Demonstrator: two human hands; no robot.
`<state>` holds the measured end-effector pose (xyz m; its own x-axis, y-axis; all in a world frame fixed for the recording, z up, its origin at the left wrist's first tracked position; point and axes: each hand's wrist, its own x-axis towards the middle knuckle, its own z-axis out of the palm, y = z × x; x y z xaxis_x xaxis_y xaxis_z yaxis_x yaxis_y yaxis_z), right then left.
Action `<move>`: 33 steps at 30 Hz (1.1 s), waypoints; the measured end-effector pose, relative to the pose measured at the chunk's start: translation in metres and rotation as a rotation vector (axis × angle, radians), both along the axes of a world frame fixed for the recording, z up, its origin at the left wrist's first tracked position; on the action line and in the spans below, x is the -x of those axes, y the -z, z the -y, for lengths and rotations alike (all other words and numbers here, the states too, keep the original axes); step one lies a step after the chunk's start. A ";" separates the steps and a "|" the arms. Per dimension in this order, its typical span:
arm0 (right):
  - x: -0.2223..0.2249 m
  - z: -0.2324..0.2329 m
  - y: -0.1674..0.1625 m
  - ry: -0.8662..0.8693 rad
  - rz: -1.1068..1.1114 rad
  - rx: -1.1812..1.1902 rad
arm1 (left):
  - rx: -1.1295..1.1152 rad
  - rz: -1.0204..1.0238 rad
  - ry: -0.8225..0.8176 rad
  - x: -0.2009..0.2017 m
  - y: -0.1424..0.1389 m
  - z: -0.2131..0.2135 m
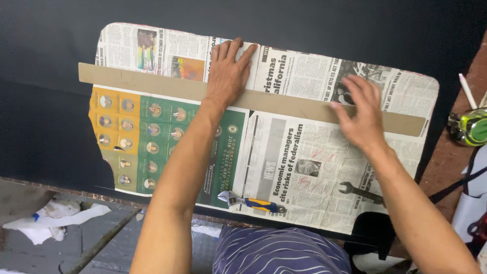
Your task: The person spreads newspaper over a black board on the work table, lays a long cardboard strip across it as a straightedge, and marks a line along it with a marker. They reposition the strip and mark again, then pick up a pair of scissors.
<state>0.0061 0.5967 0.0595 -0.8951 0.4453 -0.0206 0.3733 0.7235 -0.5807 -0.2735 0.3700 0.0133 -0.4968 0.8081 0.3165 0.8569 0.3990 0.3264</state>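
Looks like a workshop to me, prob. upholstery or pattern cutting. I see a dark sheet (45,127) spread on a bench w/ a newspaper template (304,152) on top, an adjustable wrench (251,202), an open-end spanner (361,192), a tape measure (472,128) & rags on a rough floor (30,253).

Bare forearms, no sleeves — dark garment (281,251) with thin white stripes.

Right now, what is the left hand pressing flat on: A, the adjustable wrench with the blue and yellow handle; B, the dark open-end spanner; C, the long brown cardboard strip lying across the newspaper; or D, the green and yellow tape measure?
C: the left hand lies palm-down on the long brown cardboard strip, far from both tools.
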 end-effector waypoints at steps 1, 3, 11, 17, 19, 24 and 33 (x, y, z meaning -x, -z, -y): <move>0.016 0.007 0.001 -0.032 -0.016 0.003 | 0.007 -0.003 0.000 0.001 0.001 0.000; 0.049 0.021 0.003 -0.097 -0.050 0.005 | 0.013 -0.026 0.000 0.001 0.002 0.000; 0.149 0.046 0.015 -0.211 -0.220 -0.090 | 0.013 0.053 -0.055 -0.006 -0.001 0.000; 0.188 0.039 0.021 -0.287 -0.231 -0.154 | -0.055 0.129 -0.122 -0.018 0.000 -0.001; 0.195 0.040 0.020 -0.326 -0.230 -0.170 | -0.111 0.154 -0.158 -0.019 0.002 0.000; 0.204 0.047 0.021 -0.361 -0.251 -0.209 | -0.176 0.186 -0.179 -0.018 0.011 0.003; 0.214 0.048 0.034 -0.287 -0.246 -0.142 | -0.145 0.167 -0.189 -0.017 0.013 0.006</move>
